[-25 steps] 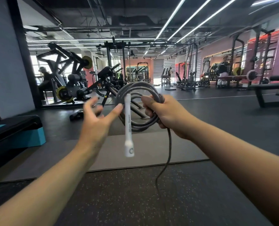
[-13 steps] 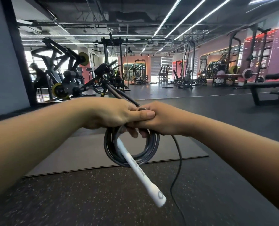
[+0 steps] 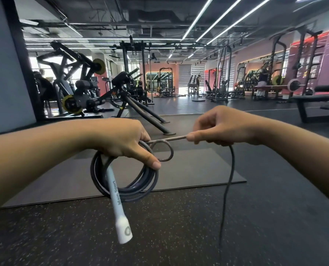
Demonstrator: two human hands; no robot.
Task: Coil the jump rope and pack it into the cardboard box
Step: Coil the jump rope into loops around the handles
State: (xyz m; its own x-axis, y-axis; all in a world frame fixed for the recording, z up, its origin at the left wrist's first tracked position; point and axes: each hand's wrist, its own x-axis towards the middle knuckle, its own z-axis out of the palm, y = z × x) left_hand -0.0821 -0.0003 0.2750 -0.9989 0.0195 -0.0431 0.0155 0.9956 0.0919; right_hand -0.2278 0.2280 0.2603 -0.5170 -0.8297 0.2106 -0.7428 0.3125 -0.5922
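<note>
1. A gym floor of dark speckled rubber lies beneath both hands, with a smooth grey mat laid flat on it under and beyond them.
2. Weight machines, racks and a bench stand well beyond the hands; bright strip lights run along the exposed black ceiling, and the far walls glow pink.
3. The left hand is curled over the top of the rope, gripping a round coil of several smooth, glossy grey turns that hangs below the fist.
4. A slim white handle, cylindrical with a flared end and printed lettering, slants down across the coil from the left hand.
5. The right hand pinches a single strand between thumb and forefinger, just right of the left hand; a small loop sits between the two hands.
6. From under the right hand the loose end drops in a thin, slack line toward the floor.
7. No box is in view.
</note>
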